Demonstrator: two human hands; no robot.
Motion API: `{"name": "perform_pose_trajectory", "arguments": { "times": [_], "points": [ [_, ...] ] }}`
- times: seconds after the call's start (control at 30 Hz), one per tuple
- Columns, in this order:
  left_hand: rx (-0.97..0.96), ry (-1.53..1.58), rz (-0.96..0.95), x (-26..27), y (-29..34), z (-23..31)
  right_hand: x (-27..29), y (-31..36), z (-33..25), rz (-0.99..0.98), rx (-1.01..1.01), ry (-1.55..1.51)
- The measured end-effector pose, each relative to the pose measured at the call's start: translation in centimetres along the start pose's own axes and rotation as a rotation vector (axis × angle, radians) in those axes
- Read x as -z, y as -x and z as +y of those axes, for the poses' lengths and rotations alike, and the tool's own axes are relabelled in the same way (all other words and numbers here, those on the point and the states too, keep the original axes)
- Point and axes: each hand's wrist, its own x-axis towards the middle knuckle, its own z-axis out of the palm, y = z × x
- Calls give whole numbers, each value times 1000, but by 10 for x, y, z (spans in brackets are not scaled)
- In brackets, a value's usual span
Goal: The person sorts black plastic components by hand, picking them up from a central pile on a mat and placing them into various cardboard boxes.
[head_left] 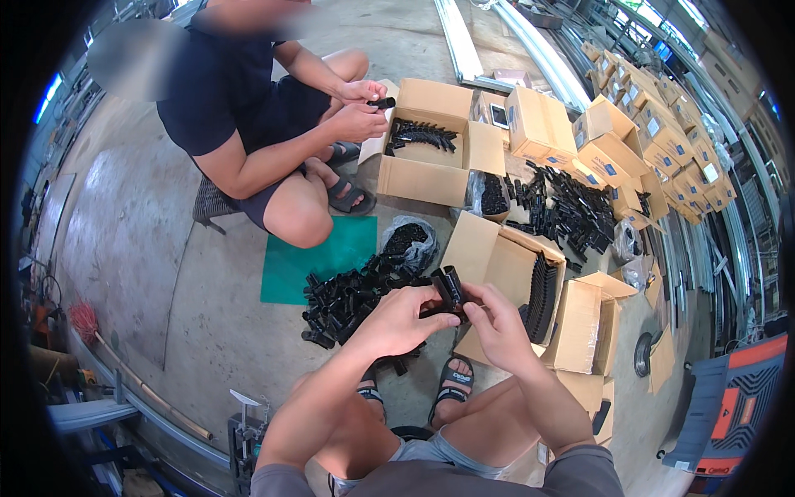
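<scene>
In front of me, black tubular plastic fittings (pixel 448 286) are held up between my two hands, side by side. My left hand (pixel 399 319) is closed round their left side, its thumb pointing at the other hand. My right hand (pixel 499 330) pinches the right side with thumb and fingers. How many pieces are held, and their lower ends, is hidden by my fingers. Left of my hands lies a heap of similar black fittings (pixel 335 306) on the floor. To the right stands an open cardboard box (pixel 497 265) with black fittings stacked in a row.
A co-worker (pixel 248 141) sits at the upper left, holding a black piece beside another open box (pixel 422 182). A plastic bag (pixel 424 248) of small black parts adjoins the green mat (pixel 319 248). Loose black fittings (pixel 571 203) and stacked cartons (pixel 662 124) lie at the far right.
</scene>
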Motion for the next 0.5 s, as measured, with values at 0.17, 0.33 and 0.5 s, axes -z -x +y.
{"name": "perform_pose_trajectory", "arguments": {
  "times": [0.17,0.33,0.5],
  "points": [
    [-24,-292,-20,1,6,32,16,-2,12,-91,-50,-179],
    [-231,-576,38,-18,12,16,23,-6,4,-153,-168,-46],
    [-258,-698,59,-21,13,18,21,2,16,-47,-131,32]
  ]
}}
